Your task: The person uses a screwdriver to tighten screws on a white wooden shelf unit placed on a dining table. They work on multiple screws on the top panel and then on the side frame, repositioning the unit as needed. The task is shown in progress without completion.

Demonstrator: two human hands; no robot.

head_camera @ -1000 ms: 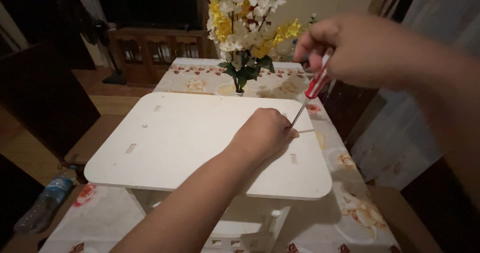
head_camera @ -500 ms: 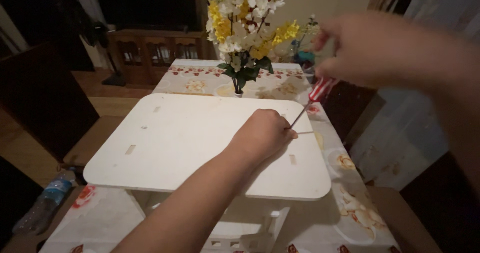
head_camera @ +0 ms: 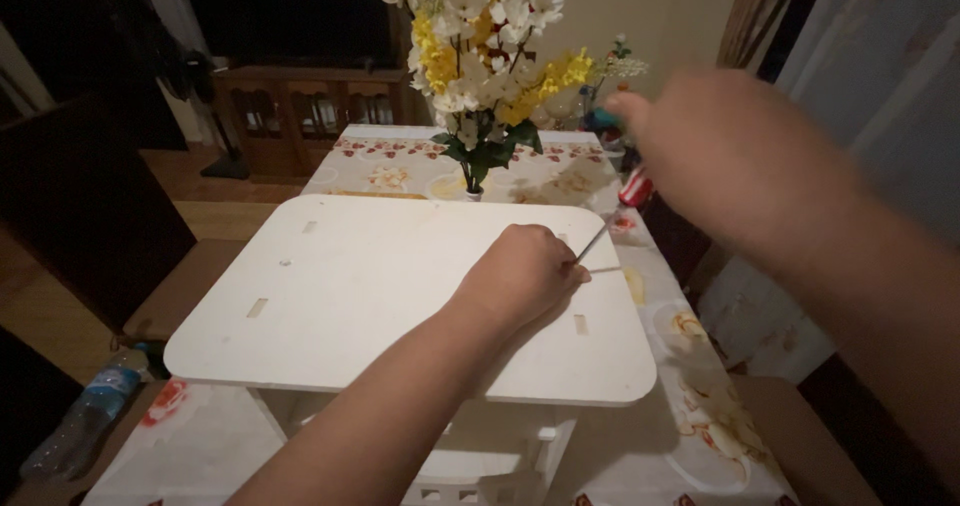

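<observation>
A: Biggest first. What's under you?

B: Table (head_camera: 640,471) w/ floral cloth, running away from you. On it a white board (head_camera: 380,296), rounded corners, flat, small slots cut in its top. It sits on a white frame (head_camera: 470,461) that shows below the near edge.

A: Behind that?

B: Flowers (head_camera: 480,56), white and yellow, upright at the table's far end, just beyond the board's far edge. Dark cabinet (head_camera: 290,111) further back. Curtain (head_camera: 870,86) on your rt. Bottle (head_camera: 85,416) lying on the floor, lower left, well apart from the board.

A: Your hands?

B: Left hand (head_camera: 525,276) rests on the board, rt half, fingers curled shut, knuckles up. A thin metal shaft (head_camera: 590,244) comes out at its thumb side, slanting up and to the rt. Can't tell what the tip meets; the hand covers it.

A: And the rt?

B: Right hand (head_camera: 725,151) is up in the air, above the table's rt edge, blurred. Looks closed, but you can't tell for sure. A bit of red handle (head_camera: 636,188) shows just below it, in line w/ the shaft: a screwdriver. Whether the hand grips it, can't tell.

A: Hands together?

B: No. Apart, rt one higher and further out than the left.
</observation>
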